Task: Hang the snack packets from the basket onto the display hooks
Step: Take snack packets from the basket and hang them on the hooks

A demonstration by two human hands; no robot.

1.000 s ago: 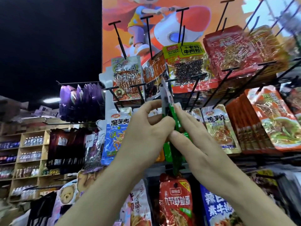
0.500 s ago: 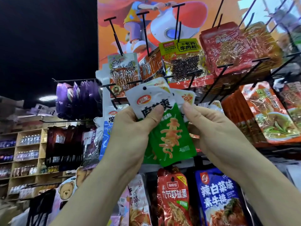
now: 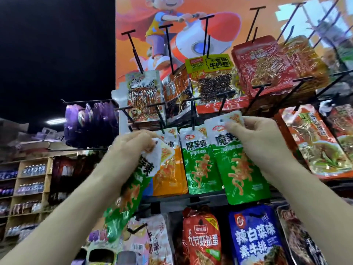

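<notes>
Two green snack packets are in the person's hands. The right grip (image 3: 254, 138) pinches the white top of the first green packet (image 3: 242, 175) and holds it upright against the rack, just below a black display hook (image 3: 222, 105); whether the hook passes through its hole cannot be told. The left grip (image 3: 133, 148) curls round the crumpled top of the second green packet (image 3: 129, 192), which dangles tilted, off the hooks. Between the hands, a hung green packet (image 3: 198, 163) and an orange packet (image 3: 170, 176) hang side by side. A red packet (image 3: 200, 240) and a blue packet (image 3: 256, 241) hang in the row beneath.
</notes>
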